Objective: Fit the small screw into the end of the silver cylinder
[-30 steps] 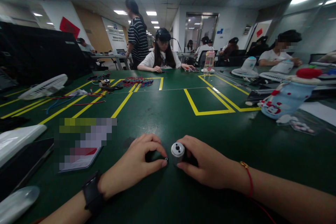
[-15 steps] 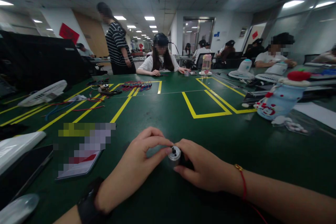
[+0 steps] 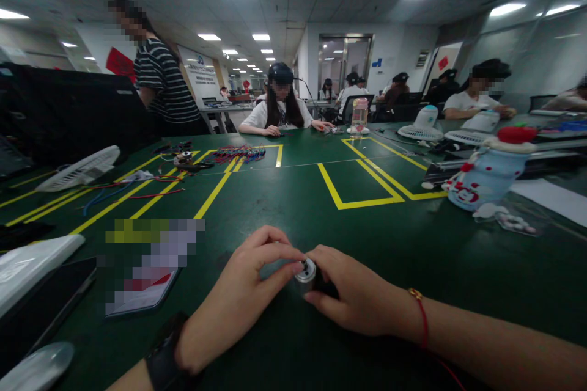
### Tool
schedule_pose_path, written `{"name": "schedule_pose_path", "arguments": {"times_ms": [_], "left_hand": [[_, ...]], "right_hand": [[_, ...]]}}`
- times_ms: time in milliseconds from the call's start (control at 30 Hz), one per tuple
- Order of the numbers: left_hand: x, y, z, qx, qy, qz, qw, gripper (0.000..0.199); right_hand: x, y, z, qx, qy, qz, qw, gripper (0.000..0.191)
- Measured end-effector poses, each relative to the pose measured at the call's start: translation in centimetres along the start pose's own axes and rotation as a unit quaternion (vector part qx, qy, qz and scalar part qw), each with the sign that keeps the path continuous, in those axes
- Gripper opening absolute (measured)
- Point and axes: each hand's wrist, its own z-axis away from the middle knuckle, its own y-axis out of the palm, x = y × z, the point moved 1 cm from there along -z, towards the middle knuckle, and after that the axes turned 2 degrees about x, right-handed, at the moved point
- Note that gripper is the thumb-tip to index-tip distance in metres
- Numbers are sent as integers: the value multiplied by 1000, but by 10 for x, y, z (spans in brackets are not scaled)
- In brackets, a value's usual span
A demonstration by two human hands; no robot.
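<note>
A small silver metal cylinder [image 3: 305,281] stands near the table's front edge, its round top facing up with a small dark piece on it. My right hand [image 3: 351,290] is wrapped round the cylinder's right side, thumb in front, and has a red cord bracelet at the wrist. From the left, my left hand [image 3: 257,275] pinches with thumb and index finger at the small dark piece on top, mostly hidden by the fingertips. A black watch [image 3: 169,351] is on my left wrist.
On the green table [image 3: 275,208] with yellow tape lie bundled wires [image 3: 238,154], a plastic sleeve [image 3: 156,293], a white mouse [image 3: 39,366], a blue bottle [image 3: 488,174] and white fans [image 3: 419,125]. One person sits opposite; another in stripes stands at the back left.
The standing person in stripes has moved left and leans over. My hands hold nearly the same pose at the cylinder, the left fingertips slightly further over its top. The view has shifted a little.
</note>
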Motion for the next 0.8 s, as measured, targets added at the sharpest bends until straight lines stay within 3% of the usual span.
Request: {"name": "schedule_pose_path", "arguments": {"times_ms": [467, 800], "left_hand": [[2, 2, 7, 24, -16, 54, 998, 25], [21, -2, 7, 1, -78, 103, 992, 23]], "right_hand": [[-1, 0, 1, -4, -10, -1, 1000, 22], [2, -2, 1, 0, 0, -8, 1000, 31]]}}
